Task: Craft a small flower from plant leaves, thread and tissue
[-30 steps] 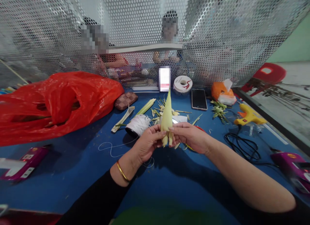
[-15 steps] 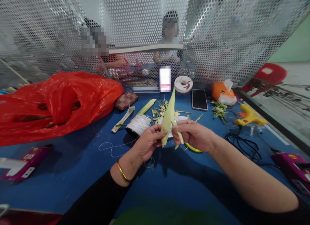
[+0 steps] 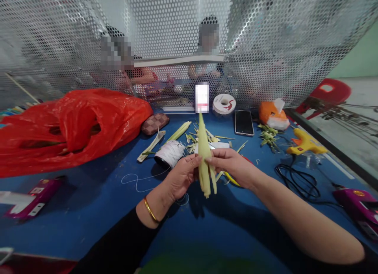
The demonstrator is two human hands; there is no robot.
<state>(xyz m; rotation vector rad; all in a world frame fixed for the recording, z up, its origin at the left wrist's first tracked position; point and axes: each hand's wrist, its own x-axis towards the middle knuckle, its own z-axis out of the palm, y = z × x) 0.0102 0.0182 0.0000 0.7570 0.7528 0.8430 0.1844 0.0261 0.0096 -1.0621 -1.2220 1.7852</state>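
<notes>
Fingers of the left hand [image 3: 184, 173] and right hand [image 3: 232, 167] are partly hidden behind the pale husk [image 3: 203, 142]. The left edge truncates the red bag [image 3: 126, 116]; the right, a purple box [image 3: 356, 201]. Pixelation obscures the upright screen [image 3: 202, 96].

A silvery perforated sheet [image 3: 171, 22] of close-set round holes fills the back, its surface creased into broad folds that catch bright, whitish streaks of light toward the upper right. A pale strip [image 3: 180, 61] runs nearly level across its middle. In front spreads a blue worktop [image 3: 97, 215], darker where shadows fall near its centre and bounded on the right by a slanting dark edge [image 3: 339, 152]. Beyond that edge stand a red plastic chair [image 3: 336, 93] with an opening in its back, a pale grey floor [image 3: 366, 91] and a light green wall [image 3: 362, 57].
</notes>
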